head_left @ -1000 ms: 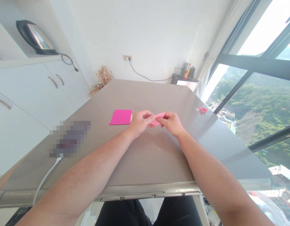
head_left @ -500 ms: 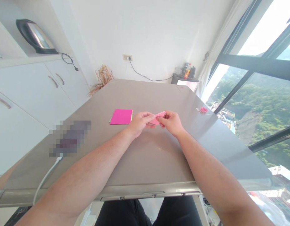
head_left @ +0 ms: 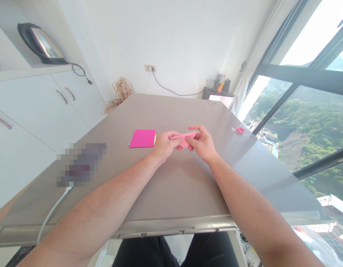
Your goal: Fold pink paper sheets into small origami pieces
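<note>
A small folded piece of pink paper (head_left: 188, 137) is held between my two hands, a little above the middle of the table. My left hand (head_left: 166, 144) pinches its left end with the thumb in front. At the other end, my right hand (head_left: 204, 144) grips it between thumb and bent fingers, while the index finger sticks out past the top edge. Fingers cover parts of the folds. Just left of my left hand lies a stack of square coloured paper (head_left: 142, 138), bright magenta on top with green and yellow edges showing.
On the grey-brown table (head_left: 177, 185), a blurred-out dark item (head_left: 82, 165) with a white cable (head_left: 53, 211) lies at the left. A small pink paper piece (head_left: 239, 129) sits near the right edge, by the window. A black stand (head_left: 218, 93) with bottles is behind.
My right index finger has lifted off the pink paper and stretched out to the left. Both thumbs have come closer together, and more of the paper's long top edge shows.
</note>
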Demonstrator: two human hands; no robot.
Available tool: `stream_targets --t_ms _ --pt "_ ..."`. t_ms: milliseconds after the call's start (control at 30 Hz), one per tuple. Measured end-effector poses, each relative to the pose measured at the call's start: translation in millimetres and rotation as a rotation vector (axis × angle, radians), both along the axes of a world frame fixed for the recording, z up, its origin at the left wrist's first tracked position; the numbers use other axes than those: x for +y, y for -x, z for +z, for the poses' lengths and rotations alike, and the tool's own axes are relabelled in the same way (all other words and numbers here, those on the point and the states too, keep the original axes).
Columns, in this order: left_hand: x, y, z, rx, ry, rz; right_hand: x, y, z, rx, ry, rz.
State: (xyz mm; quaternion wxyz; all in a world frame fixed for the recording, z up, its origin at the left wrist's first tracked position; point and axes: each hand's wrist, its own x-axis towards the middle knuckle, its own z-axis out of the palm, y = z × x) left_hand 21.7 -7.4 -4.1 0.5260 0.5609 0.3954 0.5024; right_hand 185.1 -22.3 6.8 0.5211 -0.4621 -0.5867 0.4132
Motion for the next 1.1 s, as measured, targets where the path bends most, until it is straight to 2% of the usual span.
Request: stream_targets --t_ms 133,267,500,633,800,900,1100 --pt "0.1 0.8 0.2 -0.012 -0.014 -0.001 -1.8 0.4 -1.2 -0.052 -0.083 0.000" --pt "-0.6 1.1 0.7 -0.001 -0.078 0.037 -0.5 0.2 -4.9 -0.101 -0.086 0.020" --pt "-1.4 0.3 -0.8 0.031 -0.161 0.044 -0.3 0.5 -3.1 -0.065 -0.080 0.029" --pt "-0.7 2.0 0.1 -0.007 -0.098 -0.017 -0.9 -0.4 -1.6 -0.052 -0.072 0.013" --pt "1.5 4.6 3.3 -0.136 0.069 -0.114 -0.7 -1.6 -2.7 -0.037 -0.069 0.026" --pt "3.0 5.6 2.6 -0.112 0.159 -0.128 -0.9 -1.7 -3.8 -0.052 -0.064 0.038" --pt "1.8 6.1 3.8 -0.042 0.143 -0.111 -1.5 -2.2 -4.3 -0.069 -0.060 0.035"
